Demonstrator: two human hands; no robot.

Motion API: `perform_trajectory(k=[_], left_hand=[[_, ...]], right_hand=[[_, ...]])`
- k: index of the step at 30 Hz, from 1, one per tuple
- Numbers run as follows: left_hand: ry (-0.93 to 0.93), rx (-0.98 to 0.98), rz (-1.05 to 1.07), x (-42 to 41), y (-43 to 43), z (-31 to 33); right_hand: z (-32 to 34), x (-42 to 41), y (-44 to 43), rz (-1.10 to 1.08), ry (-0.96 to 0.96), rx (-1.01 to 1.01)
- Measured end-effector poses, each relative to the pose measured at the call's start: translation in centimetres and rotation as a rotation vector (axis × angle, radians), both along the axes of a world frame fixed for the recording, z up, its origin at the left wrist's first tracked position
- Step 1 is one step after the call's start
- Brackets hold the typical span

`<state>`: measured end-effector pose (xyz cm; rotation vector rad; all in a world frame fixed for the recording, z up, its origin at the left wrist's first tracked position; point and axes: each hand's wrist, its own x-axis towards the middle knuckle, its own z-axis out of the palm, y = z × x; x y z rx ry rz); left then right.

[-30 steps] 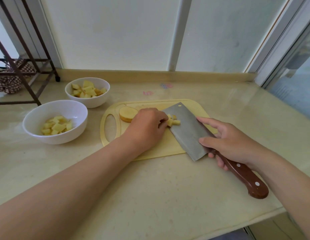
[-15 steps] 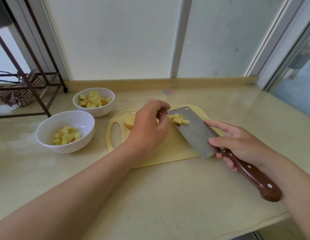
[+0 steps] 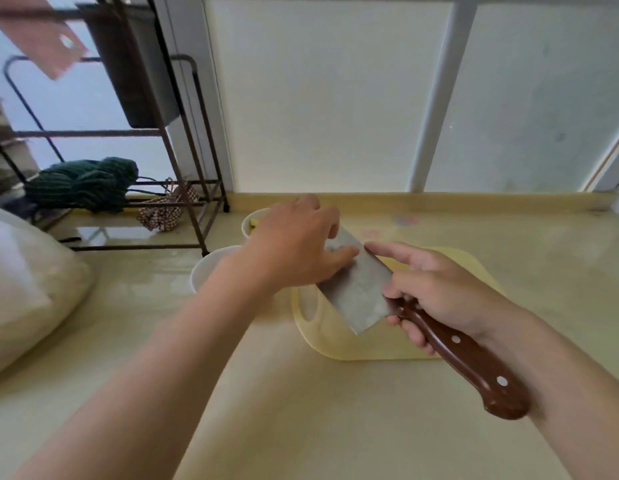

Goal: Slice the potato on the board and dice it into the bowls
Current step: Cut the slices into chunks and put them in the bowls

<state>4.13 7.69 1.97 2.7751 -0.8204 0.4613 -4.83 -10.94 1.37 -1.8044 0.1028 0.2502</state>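
Right hand grips cleaver handle, forefinger straight along spine. Left hand: relaxed fingers touching blade, partly hiding near bowl, far bowl. Yellow board on desk.

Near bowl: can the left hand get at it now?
Probably yes: the left hand is close above the near bowl, its fingers touching the cleaver blade; nothing shows between them, though the forearm hides most of the bowl.
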Motion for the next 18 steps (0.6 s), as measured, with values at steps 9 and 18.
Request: perform_trajectory(k=[9, 18], left_hand=[[0.025, -0.122, 0.023, 1.2, 7.3, -2.1], [0.18, -0.142, 0.359, 1.1, 9.0, -2.2]], right_hand=[[-0.2, 0.8, 5.8, 0.094, 0.017, 0.031], [1.3, -0.9, 2.5, 0.0, -0.01, -0.065]])
